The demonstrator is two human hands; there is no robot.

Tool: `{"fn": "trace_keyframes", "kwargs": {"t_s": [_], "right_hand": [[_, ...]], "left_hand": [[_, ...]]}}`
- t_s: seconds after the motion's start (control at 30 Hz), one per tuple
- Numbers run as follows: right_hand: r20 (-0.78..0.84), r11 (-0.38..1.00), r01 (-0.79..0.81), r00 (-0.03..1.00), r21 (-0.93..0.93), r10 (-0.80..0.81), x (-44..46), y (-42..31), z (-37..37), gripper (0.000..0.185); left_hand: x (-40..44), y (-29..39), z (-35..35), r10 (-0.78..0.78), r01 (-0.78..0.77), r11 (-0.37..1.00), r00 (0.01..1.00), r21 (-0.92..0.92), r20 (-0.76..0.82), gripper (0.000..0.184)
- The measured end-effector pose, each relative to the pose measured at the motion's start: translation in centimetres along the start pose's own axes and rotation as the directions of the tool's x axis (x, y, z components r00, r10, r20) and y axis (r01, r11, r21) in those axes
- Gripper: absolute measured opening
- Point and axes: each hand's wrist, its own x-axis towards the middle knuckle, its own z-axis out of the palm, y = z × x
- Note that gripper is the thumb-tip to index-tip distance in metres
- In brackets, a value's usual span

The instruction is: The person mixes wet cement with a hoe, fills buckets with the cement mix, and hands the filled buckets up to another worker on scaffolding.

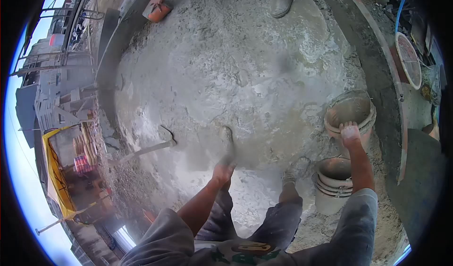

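My right hand (349, 133) is closed over the near rim of a grey, mortar-crusted bucket (350, 110), which is nested in at least one other. A second stack of dirty buckets (333, 171) stands just below it, beside my right forearm. My left hand (222, 172) hangs in front of my left leg, close to my boot (227, 141). Its fingers look loosely extended and nothing shows in them. Left of that hand lies a hoe (146, 151), its blade resting on the wet grey mix (236, 86).
At the top, another person's boot (281, 4) stands in the mix, and an orange-and-grey container (157, 8) sits near the left edge. A low wall (382, 53) curves along the right, with a round basin (408, 60) beyond it. A yellow-edged shelter (55, 171) stands at left.
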Motion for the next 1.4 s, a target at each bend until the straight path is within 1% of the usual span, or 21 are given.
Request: {"fn": "trace_keyframes", "kwargs": {"t_s": [0.07,0.1,0.17,0.2,0.3,0.47,0.57,0.6,0.63,0.73,0.77,0.8,0.87,0.9,1.03,1.1,1.2,1.27,1.3,1.33,1.4], "right_hand": [[0.044,0.998,0.068,0.997,0.017,-0.069,-1.5,-1.1,2.0,0.03],[0.074,0.998,0.043,0.996,-0.049,-0.039,-0.9,-2.7,-4.5,0.03],[0.027,0.997,0.082,0.996,-0.008,-0.082,0.0,-6.7,-7.4,0.029],[0.025,0.995,0.096,0.995,0.026,-0.096,1.3,-8.6,-9.2,0.029],[0.042,0.979,0.123,0.99,0.161,-0.131,5.5,-13.0,-17.4,0.03],[0.064,0.957,0.195,0.975,0.213,-0.213,15.1,-24.3,-29.5,0.028],[-0.187,0.907,0.161,0.978,0.389,-0.094,23.3,-28.0,-32.7,0.028],[0.047,0.888,0.07,0.994,0.454,-0.103,24.3,-28.4,-37.4,0.03],[0.095,0.856,0.038,0.99,0.516,-0.101,26.5,-29.6,-37.8,0.035],[-0.454,0.82,0.099,0.866,0.564,0.208,27.1,-34.2,-36.0,0.031],[-0.398,0.645,0.142,0.877,0.75,0.269,23.5,-33.7,-38.2,0.029],[-0.484,0.655,0.171,0.81,0.736,0.331,22.9,-34.6,-35.8,0.031],[-0.338,0.435,0.135,0.835,0.89,0.433,17.3,-34.4,-33.5,0.038],[-0.175,0.385,-0.004,0.885,0.923,0.431,14.6,-33.9,-31.0,0.043],[0.277,0.18,-0.42,0.808,0.889,0.519,2.2,-30.2,-16.2,0.049],[0.534,0.299,-0.712,0.685,0.636,0.495,-5.1,-27.0,-9.7,0.049],[0.441,0.599,-0.661,0.749,0.451,0.495,-14.2,-21.8,-0.4,0.06],[0.291,0.708,-0.556,0.831,0.435,0.474,-17.1,-18.5,3.3,0.063],[0.168,0.774,-0.479,0.876,0.415,0.452,-17.1,-17.0,5.7,0.065],[0.203,0.794,-0.459,0.888,0.398,0.412,-16.7,-15.9,8.2,0.063],[0.348,0.792,-0.396,0.904,0.464,0.248,-15.1,-13.4,10.2,0.05]], "left_hand": [[-0.1,-2.7,-1.6,0.063,-0.075,0.96,0.997,-0.271,-0.052,0.054],[1.3,-5.3,-3.4,0.091,-0.111,0.936,0.993,-0.335,-0.075,0.047],[3.2,-11.0,-5.5,0.135,-0.141,0.99,0.967,-0.014,-0.218,0.035],[2.1,-7.3,-7.4,-0.103,0.049,0.959,0.978,-0.279,-0.181,0.035],[2.9,-6.7,-9.8,0.026,-0.063,0.979,0.982,-0.195,-0.188,0.038],[5.5,-3.7,-17.4,-0.004,-0.045,0.972,0.978,-0.232,-0.207,0.038],[9.3,-10.7,-22.7,0.014,-0.07,0.981,0.957,-0.183,-0.291,0.035],[9.7,-11.0,-24.9,-0.05,-0.03,0.967,0.951,-0.252,-0.307,0.039],[9.1,-9.0,-27.3,-0.163,0.086,0.96,0.945,-0.265,-0.285,0.043],[9.8,-13.0,-31.7,-0.188,0.059,0.928,0.927,-0.368,-0.325,0.039],[9.2,-10.3,-32.7,-0.178,0.105,0.963,0.937,-0.247,-0.299,0.035],[9.1,-9.7,-33.0,-0.105,0.041,0.967,0.963,-0.251,-0.247,0.031],[10.0,-8.4,-32.5,-0.207,0.144,0.942,0.961,-0.304,-0.185,0.042],[11.3,-10.5,-32.6,-0.101,0.065,0.937,0.991,-0.344,-0.087,0.036],[13.8,-6.8,-25.5,-0.032,0.051,0.981,0.994,-0.187,0.103,0.026],[13.6,-3.5,-19.2,0.132,-0.103,0.978,0.979,-0.18,0.157,0.026],[12.0,2.7,-8.7,0.247,-0.218,0.963,0.949,-0.162,0.195,0.029],[10.8,5.0,-0.7,0.112,-0.111,0.994,0.971,-0.015,0.212,0.031],[9.7,4.5,3.9,-0.028,0.081,0.98,0.96,-0.183,0.277,0.034],[8.5,3.3,8.8,0.044,0.023,0.98,0.944,-0.199,0.326,0.034],[6.5,0.8,20.4,-0.344,0.374,0.928,0.849,0.005,0.4,0.035]]}}
